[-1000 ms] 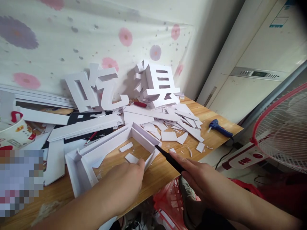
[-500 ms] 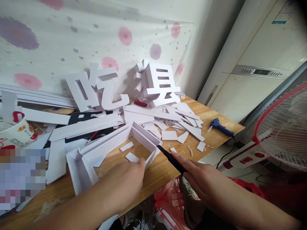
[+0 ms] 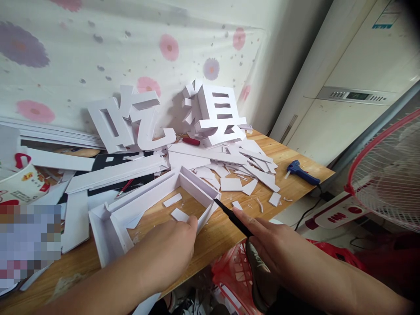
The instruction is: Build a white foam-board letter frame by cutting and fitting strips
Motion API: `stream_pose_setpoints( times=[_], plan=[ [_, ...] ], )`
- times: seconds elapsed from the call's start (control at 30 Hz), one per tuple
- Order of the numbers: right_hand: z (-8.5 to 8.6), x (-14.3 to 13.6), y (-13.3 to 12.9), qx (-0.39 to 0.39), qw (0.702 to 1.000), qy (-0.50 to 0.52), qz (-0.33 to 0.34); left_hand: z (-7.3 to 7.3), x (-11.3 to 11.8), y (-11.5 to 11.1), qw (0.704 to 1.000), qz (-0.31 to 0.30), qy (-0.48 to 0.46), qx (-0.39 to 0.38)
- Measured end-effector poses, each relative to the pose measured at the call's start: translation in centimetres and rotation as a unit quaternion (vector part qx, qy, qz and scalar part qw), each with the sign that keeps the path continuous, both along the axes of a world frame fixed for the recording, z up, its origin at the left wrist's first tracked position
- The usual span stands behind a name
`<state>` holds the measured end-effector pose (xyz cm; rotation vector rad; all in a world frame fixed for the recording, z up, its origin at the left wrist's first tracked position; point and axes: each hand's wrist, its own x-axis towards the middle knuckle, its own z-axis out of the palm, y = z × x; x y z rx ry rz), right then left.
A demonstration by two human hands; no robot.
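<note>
A hollow white foam-board frame [image 3: 197,188] with upright walls lies on the wooden table. My left hand [image 3: 175,243] is closed on the near wall of this frame, its fingertips partly hidden. In my right hand [image 3: 262,240] is a slim black cutter [image 3: 234,218], its tip touching the frame's right corner. Two small white pieces [image 3: 172,200] rest on the wood inside the frame. Behind it, white strips and offcuts [image 3: 231,184] are spread in a loose pile.
Two white built-up characters [image 3: 218,116] lean at the wall. A blue glue gun [image 3: 302,172] lies near the right table edge, with a fan [image 3: 387,170] beyond. A paper bucket [image 3: 21,186] stands at left; a red basket [image 3: 232,267] is below.
The whole view has shifted very slightly. Both hands, the cutter and the frame keep nearly the same places relative to each other.
</note>
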<state>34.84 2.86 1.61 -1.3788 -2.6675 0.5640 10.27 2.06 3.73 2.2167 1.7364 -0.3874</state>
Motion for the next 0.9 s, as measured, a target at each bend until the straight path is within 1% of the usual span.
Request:
stream_pose_setpoints(
  times=[0.1, 0.2, 0.3, 0.4, 0.47, 0.53, 0.6, 0.67, 0.77, 0.9],
  plan=[
    [-0.4, 0.1, 0.1, 0.023, 1.0, -0.015, 0.009, 0.0, 0.0, 0.0, 1.0, -0.006, 0.001, -0.002],
    [-0.7, -0.1, 0.2, 0.049, 0.996, -0.066, 0.018, 0.0, 0.0, 0.1, 1.0, -0.015, 0.01, -0.004],
    [-1.0, -0.3, 0.2, 0.072, 0.99, -0.121, 0.027, -0.1, 0.0, 0.4, 1.0, -0.023, 0.014, 0.008],
    [-1.0, -0.5, -0.2, 0.096, 0.984, -0.148, 0.025, 0.1, 0.2, 0.6, 0.999, -0.035, 0.008, 0.028],
    [-0.8, -0.4, -0.8, 0.114, 0.982, -0.152, 0.015, 0.5, 0.3, 0.4, 0.999, -0.036, 0.013, 0.029],
    [-0.2, -0.3, -1.6, 0.121, 0.981, -0.148, 0.011, 1.0, 0.5, -0.1, 0.999, -0.035, 0.015, 0.019],
    [0.6, -0.1, -2.5, 0.106, 0.984, -0.145, 0.02, 1.4, 0.9, -0.7, 0.999, -0.032, 0.009, 0.01],
    [1.3, 0.0, -3.3, 0.083, 0.985, -0.148, 0.027, 1.5, 1.3, -1.5, 1.0, -0.03, 0.005, 0.004],
    [1.6, 0.1, -4.0, 0.083, 0.981, -0.174, 0.025, 0.9, 2.0, -2.3, 0.999, -0.036, 0.003, 0.002],
    [1.2, -0.4, -4.4, 0.11, 0.96, -0.253, 0.042, -0.3, 2.3, -2.9, 0.999, -0.042, -0.003, 0.012]
  ],
)
